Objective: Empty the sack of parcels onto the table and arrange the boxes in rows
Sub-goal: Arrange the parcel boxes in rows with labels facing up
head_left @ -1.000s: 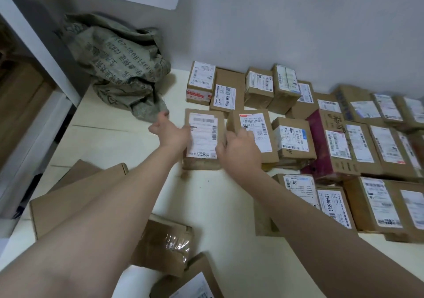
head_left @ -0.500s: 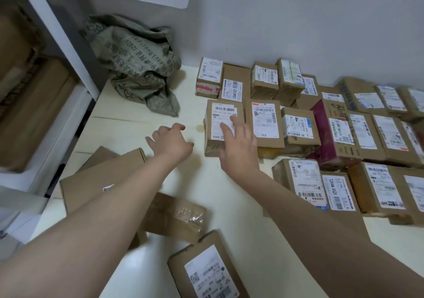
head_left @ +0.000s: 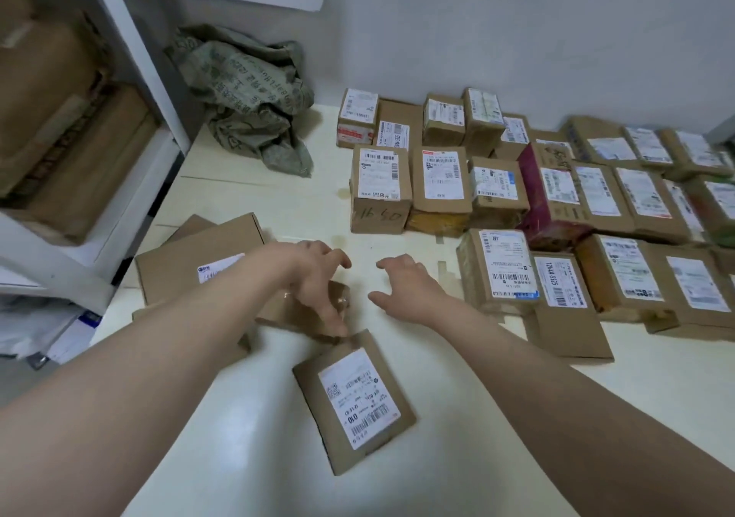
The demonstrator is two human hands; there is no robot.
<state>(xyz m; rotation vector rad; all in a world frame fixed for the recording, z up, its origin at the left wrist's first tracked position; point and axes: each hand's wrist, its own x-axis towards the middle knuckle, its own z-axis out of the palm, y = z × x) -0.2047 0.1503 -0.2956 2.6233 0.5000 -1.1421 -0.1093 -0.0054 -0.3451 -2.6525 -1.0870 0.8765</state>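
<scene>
"Reaching low over the cream table [head_left: 278, 206], both your hands held nothing," the first voice said. "Your left hand [head_left: 314, 278] hung with fingers loosely curled above a tape-wrapped parcel [head_left: 341, 298]. Your right hand [head_left: 409, 290] was spread, palm down, over bare tabletop just beside it."

"Where was the sack?" the second asked.

"The green sack [head_left: 246, 95] lay crumpled at the far left corner against the wall, apparently emptied. Three rows of boxes [head_left: 437, 174] ran from mid-table off to your right, labels up. Loose near you were the taped parcel, a flat labelled parcel [head_left: 354, 401] whose far corner appeared to touch it, and a wide flat box [head_left: 199, 262] on the left, partly hidden by your forearm."

"So what could have gone wrong for you from there?"

"Mostly the tape, I judged. Its glossy wrap looked slick, so a one-handed pinch might have slipped. Lifting it might also have dragged the labelled parcel askew. And the front row's leftmost box [head_left: 497, 270] stood tall beside a thin one, so pushing a new parcel hard against it might have knocked that row out of line. Whether your left fingertips touched the taped parcel, I could not tell."
</scene>
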